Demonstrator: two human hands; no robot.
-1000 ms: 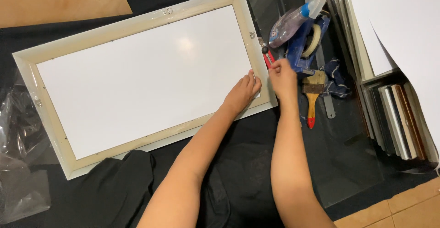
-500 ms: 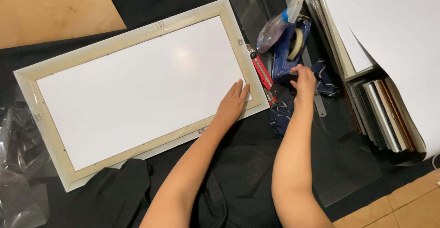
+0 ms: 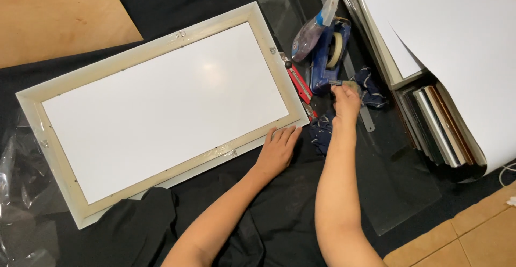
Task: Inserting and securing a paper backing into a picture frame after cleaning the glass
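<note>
Left hand (image 3: pixel 278 150) flat, fingers spread, pressing frame's (image 3: pixel 161 108) near right corner on black cloth (image 3: pixel 269 213). Right hand (image 3: pixel 346 99) right of frame, fingers closed on small metal piece (image 3: pixel 337 83), beside blue tape dispenser (image 3: pixel 325 57). Red cutter (image 3: pixel 298 84) between frame and dispenser.

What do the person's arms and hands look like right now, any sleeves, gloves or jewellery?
Both forearms are bare up to the frame's bottom edge: no sleeves show. The left hand and the right hand wear no gloves. No rings, watch or bracelet can be seen on fingers or wrists, and no markings or cables either.
</note>
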